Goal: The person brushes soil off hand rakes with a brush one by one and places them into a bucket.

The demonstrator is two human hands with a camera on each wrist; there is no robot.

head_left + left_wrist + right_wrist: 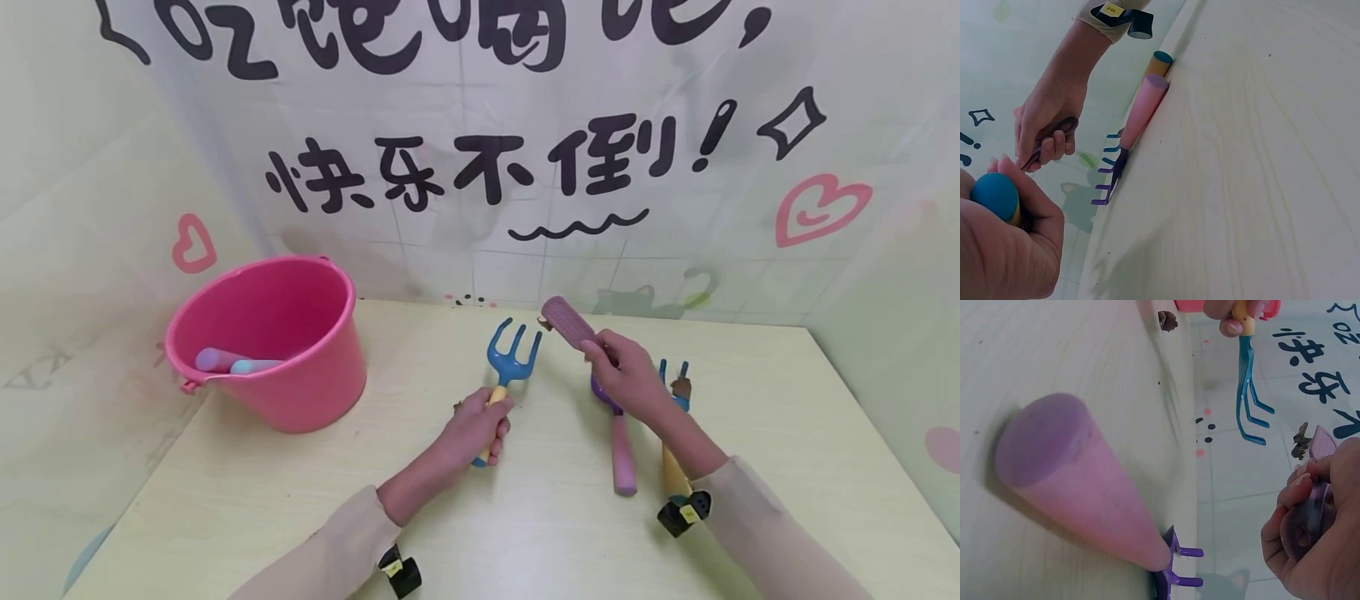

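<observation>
My left hand (480, 427) grips the yellow handle of a blue three-pronged hand rake (512, 360), its prongs pointing away from me. In the left wrist view its blue handle end (996, 195) sticks out of the fist. My right hand (628, 372) holds the handle of a mauve brush-like tool (567, 322) with a flat, textured head, raised over the table. A crumpled brown scrap (1300, 441) sits by that head's tip. Below the right hand lie a purple rake with a pink handle (622, 458) and another blue rake with a yellow handle (674, 475).
On the left of the table stands a pink bucket (330, 367) with purple and light-blue handles (217, 360) inside. A brown scrap (681, 387) is at the second blue rake's prongs. Another brown scrap (1168, 321) lies on the table. Behind is a printed wall sheet (450, 225).
</observation>
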